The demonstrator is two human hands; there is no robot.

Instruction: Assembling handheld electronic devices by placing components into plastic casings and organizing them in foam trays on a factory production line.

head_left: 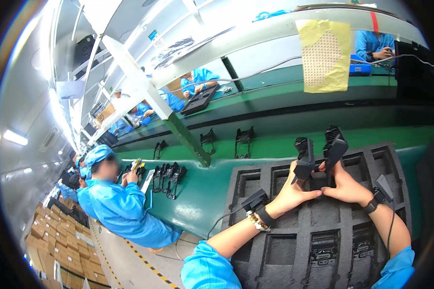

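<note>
My left hand (294, 192) is closed round a black plastic part (304, 156) with a ridged top, held upright. My right hand (346, 185) grips a similar black plastic part (335, 147), slightly tilted, close beside the first. My thumbs nearly meet below the two parts. Both hands are over the far half of a dark grey foam tray (301, 230) with rectangular pockets. In its near pockets lie a black housing (323, 249) and another black housing (363, 246). My fingers partly hide the parts' lower ends.
The tray rests on a green bench (197, 214). Several black frames (169, 177) lie to the left, near a co-worker in blue (118, 207). More black frames (244, 142) stand along the green conveyor strip behind. A white-and-green post (183, 137) rises there. Cables run from devices strapped on my wrists.
</note>
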